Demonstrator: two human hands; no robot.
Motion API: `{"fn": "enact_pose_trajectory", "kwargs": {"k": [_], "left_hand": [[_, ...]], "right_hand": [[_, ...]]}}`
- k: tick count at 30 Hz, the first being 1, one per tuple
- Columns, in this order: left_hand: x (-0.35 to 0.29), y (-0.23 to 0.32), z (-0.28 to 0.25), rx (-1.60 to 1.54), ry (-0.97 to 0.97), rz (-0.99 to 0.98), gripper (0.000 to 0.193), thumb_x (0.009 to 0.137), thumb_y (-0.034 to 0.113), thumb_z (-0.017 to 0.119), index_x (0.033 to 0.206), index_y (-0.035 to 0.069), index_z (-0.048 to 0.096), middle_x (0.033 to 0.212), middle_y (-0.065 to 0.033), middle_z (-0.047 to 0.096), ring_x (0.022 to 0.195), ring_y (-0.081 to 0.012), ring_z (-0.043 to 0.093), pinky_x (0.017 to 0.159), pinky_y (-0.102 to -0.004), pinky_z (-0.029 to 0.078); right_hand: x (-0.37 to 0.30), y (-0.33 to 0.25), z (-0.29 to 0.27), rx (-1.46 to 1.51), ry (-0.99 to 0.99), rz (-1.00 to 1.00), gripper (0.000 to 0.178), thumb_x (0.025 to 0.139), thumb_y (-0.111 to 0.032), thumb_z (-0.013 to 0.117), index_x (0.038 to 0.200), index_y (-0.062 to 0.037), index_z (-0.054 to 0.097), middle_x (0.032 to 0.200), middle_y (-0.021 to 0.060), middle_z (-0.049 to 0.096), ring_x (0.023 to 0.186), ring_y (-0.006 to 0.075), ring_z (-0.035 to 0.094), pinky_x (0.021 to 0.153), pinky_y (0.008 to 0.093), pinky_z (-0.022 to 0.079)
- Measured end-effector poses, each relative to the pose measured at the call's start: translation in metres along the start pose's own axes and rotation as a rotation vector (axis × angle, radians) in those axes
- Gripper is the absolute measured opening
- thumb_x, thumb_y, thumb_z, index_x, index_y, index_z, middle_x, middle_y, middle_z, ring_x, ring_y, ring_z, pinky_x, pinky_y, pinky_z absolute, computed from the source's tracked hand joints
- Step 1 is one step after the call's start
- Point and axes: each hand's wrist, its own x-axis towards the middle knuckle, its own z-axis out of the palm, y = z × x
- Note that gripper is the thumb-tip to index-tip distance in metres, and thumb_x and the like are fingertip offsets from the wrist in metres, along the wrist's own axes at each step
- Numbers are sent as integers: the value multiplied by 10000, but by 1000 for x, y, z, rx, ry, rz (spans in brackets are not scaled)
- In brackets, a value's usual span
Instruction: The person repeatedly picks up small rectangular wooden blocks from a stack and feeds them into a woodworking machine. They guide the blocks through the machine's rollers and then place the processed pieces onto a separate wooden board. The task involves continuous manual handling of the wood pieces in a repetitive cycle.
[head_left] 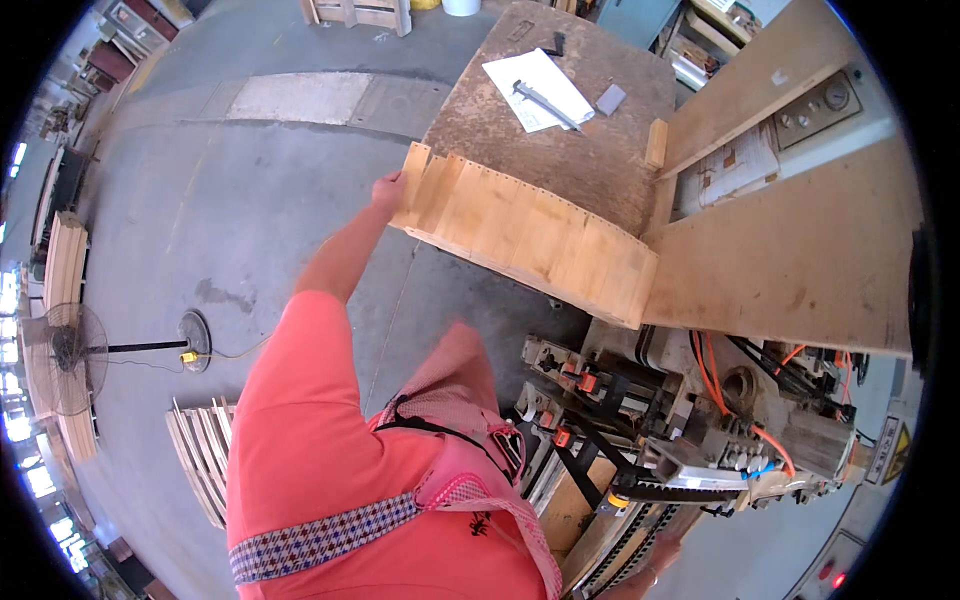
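My left arm reaches forward, and my left hand (387, 192) grips the left end of a row of light wooden boards (520, 225). The boards stand side by side along the front edge of a brown worktable, with small dark marks along their top edge. The leftmost board (412, 175) sits slightly apart at an angle, right at my fingers. My right hand (662, 553) is low on the right, beside the machine's black chain (630, 545) and a strip of wood. Its fingers are too small and unclear to make out.
On the worktable (600, 165) lie a white paper (540, 90), a caliper (545, 105) and a small grey block (610, 99). The machine (720, 430) with orange hoses stands right, below wooden panels (780, 250). A floor fan (70, 350) and stacked wood strips (200, 455) are left.
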Motion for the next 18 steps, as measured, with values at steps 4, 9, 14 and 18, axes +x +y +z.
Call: {"fn": "enact_pose_trajectory", "kwargs": {"k": [4,9,14,18], "left_hand": [[17,-22,37,32,-93,-45,352,787,326,595,1030,77,653,916,-98,673,819,-178,641,729,-304,485],[21,-43,38,45,-117,-83,350,777,348,596,1012,97,664,926,-117,667,873,-207,636,755,-312,482],[18,-31,43,171,-190,-30,396,821,367,511,1100,107,617,1000,-135,646,912,-248,623,801,-350,469],[31,-38,51,413,-228,41,408,861,345,433,1138,87,585,1009,-153,636,956,-310,597,853,-400,441]], "right_hand": [[-57,-7,-4,231,-161,81,215,625,-143,722,789,-27,647,735,150,653,622,253,623,608,366,489],[-81,-29,-5,627,-191,176,198,613,-115,736,736,-1,631,698,113,645,659,167,606,598,322,471],[-106,-24,19,213,-194,36,204,635,-106,720,771,-1,610,685,117,616,648,228,596,618,335,472],[-129,-65,7,214,-189,26,226,648,-167,710,776,-2,623,723,135,645,669,231,625,620,346,481]]}}
